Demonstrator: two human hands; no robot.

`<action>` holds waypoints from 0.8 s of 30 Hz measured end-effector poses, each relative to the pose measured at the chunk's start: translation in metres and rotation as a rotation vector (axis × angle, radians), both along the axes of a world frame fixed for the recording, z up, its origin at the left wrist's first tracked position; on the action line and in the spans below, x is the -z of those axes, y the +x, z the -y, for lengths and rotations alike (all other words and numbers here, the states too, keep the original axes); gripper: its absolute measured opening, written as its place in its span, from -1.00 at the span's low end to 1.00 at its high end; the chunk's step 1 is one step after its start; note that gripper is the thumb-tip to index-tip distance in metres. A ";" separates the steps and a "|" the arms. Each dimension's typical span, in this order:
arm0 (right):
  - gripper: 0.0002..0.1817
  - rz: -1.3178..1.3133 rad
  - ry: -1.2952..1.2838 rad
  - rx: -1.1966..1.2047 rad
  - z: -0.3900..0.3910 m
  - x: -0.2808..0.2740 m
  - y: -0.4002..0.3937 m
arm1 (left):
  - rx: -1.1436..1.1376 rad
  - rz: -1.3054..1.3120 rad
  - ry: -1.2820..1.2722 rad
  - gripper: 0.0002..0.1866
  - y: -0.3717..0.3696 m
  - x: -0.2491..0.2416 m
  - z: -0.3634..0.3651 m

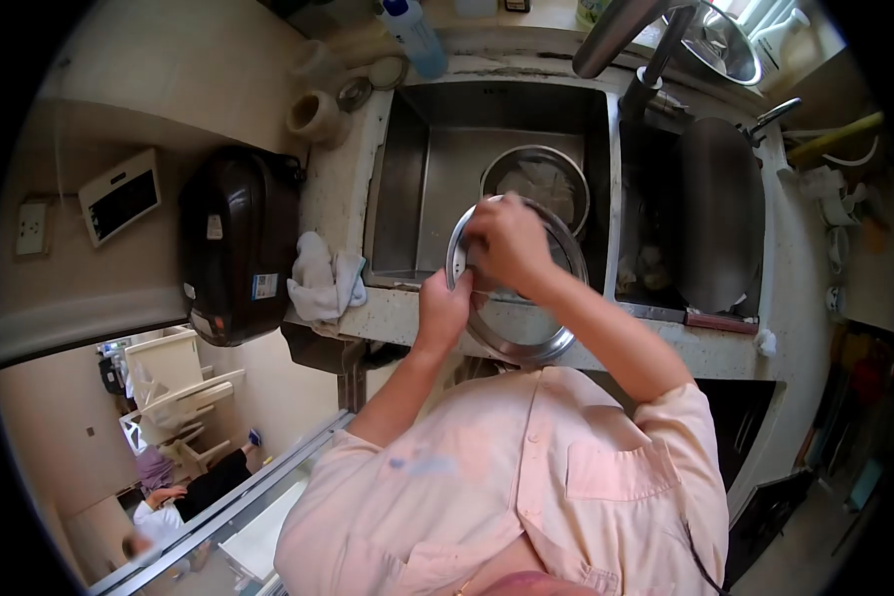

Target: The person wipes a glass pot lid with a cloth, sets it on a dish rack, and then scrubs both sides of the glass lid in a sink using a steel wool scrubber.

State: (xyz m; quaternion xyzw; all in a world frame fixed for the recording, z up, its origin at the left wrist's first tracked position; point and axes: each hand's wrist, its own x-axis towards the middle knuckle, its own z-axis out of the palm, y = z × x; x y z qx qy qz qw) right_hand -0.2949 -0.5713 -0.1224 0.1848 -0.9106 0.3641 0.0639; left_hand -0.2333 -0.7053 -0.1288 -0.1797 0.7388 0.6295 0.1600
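A round see-through pot lid with a wide steel rim (538,350) is tilted over the front edge of the sink. Gripping its left rim is my left hand (441,312), thumb against the inner side. My right hand (512,241) presses on the upper left part of the lid with its fingers curled. Whatever those fingers may hold is hidden. Behind the lid, a round metal pot (581,179) with a little water and something pale in it sits in the left basin (452,164).
A large dark pan (720,214) stands in the right basin beneath the faucet (606,45). White rags (323,278) and a dark appliance (238,243) lie to the left. A blue bottle (417,40) stands behind the sink. Another person (204,492) is beyond the glass at lower left.
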 end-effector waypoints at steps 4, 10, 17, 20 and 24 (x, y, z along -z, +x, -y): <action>-0.88 0.016 0.025 0.069 -0.006 0.010 -0.005 | -0.001 -0.034 0.090 -0.83 0.002 0.002 0.005; -0.83 0.015 -0.233 -0.047 0.011 -0.019 0.013 | -0.008 -0.114 0.181 -0.80 -0.009 -0.005 0.001; -0.88 0.006 -0.216 -0.049 0.016 -0.012 0.007 | -0.073 -0.108 0.121 -0.81 -0.010 -0.009 -0.003; -0.92 0.073 -0.085 0.164 0.003 0.001 -0.012 | 0.044 0.008 0.148 -0.81 -0.007 0.000 0.003; -0.92 0.098 -0.194 -0.034 0.009 -0.003 0.002 | 0.107 -0.012 0.137 -0.84 -0.007 0.000 0.009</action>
